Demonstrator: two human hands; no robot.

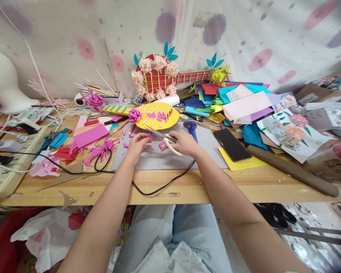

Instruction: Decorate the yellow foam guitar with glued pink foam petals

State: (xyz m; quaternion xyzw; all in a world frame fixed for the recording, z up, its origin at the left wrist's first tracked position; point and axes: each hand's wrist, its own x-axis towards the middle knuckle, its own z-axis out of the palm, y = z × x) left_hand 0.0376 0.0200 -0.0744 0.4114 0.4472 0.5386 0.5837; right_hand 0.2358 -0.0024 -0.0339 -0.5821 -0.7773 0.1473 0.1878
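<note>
My right hand [184, 143] is closed round a pair of scissors [171, 145] with white handles, its blades pointing left. Opposite it, my left hand [138, 146] pinches a small piece of magenta paper [150, 138] close to the blade tips. Another magenta piece [162, 146] lies on the grey cutting mat [204, 159] between the hands. Just beyond them rests a yellow paper guitar [159, 117] with pink strips, small pink shapes and a magenta paper flower [134, 115]. Magenta scraps are scattered left of my left hand.
A blue glue gun [191, 130] stands behind my right hand, and a black cable [159, 191] loops across the front. To the right lie a phone [232, 145] and a wooden stick [292, 170]. A red paper guitar [159, 77] leans at the back; a power strip [25, 159] sits left.
</note>
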